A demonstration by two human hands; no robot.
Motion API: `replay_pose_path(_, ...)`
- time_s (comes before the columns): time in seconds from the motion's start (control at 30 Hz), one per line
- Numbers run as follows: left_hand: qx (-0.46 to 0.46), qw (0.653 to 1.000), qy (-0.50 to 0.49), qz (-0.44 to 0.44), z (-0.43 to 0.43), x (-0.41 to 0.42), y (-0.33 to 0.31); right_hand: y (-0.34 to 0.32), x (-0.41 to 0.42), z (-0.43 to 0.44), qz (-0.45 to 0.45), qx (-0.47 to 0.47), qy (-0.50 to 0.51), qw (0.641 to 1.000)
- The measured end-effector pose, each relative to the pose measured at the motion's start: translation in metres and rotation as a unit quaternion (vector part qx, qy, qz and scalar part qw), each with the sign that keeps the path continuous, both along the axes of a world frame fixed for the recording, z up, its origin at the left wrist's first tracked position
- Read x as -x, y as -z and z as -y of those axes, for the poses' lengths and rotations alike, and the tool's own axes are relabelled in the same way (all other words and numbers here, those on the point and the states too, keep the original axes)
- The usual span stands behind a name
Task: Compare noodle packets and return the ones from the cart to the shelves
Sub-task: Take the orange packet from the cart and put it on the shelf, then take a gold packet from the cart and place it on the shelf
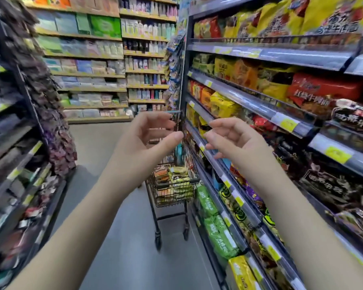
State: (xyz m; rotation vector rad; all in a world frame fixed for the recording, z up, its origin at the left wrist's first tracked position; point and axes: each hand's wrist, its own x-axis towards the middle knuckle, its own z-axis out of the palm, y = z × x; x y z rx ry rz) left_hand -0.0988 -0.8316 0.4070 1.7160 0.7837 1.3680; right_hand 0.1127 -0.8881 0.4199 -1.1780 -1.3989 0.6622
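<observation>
1. Left hand: raised at mid-aisle, palm turned inward, fingers loosely curved, thumb out. Holds nothing.
2. Right hand: raised level with the other, palm turned inward, fingers loosely curved. Holds nothing. The two thumb tips are near each other, not touching.
3. Shelves: dark metal unit along the right side of the aisle. Several tiers with yellow price tags on the rails, stocked with bagged noodles.
4. Yellow packet: lowest tier, nearest the camera.
5. Green packets: same tier, just beyond the yellow one, set in a row.
6. Black packets: middle tiers at the right. Print too blurred to read.
7. Red packet: one tier higher, lying flat between yellow bags and a black one.
8. Cart: stands in the aisle beyond the hands, close against the right-hand unit. Black wire, two baskets one above the other, on castors. The upper basket is partly hidden behind the hands.
9. Noodle packets: stacked in the lower basket of the cart, yellow-and-black and orange wrappers. Count cannot be told.
10. Left shelving: dark unit on the opposite side, goods blurred.
11. Far shelves: yellow-edged tiers across the end of the aisle, holding boxed goods and bottles.
</observation>
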Motion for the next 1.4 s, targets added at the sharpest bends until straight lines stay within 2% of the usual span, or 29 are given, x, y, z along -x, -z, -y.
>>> replay_pose_path(0.27,0.05,0.998,-0.029,-0.026,-0.124,-0.01,0.041,0.048,-0.012,-0.133,-0.043,0.055,-0.023,0.997)
replay_pose_path(0.73,0.155,0.982,-0.094,-0.049,-0.376,-0.095,0.104,0.115,-0.111,-0.419,-0.061,0.125,-0.127,0.982)
replay_pose_path(1.03,0.201,0.973,-0.109,-0.037,-0.485,-0.099,0.134,0.144,-0.124,-0.537,-0.062,0.162,-0.15,0.973)
replay_pose_path(1.4,0.254,0.964,-0.072,-0.042,-0.634,-0.06,0.182,0.185,-0.095,-0.667,-0.064,0.227,-0.118,0.965)
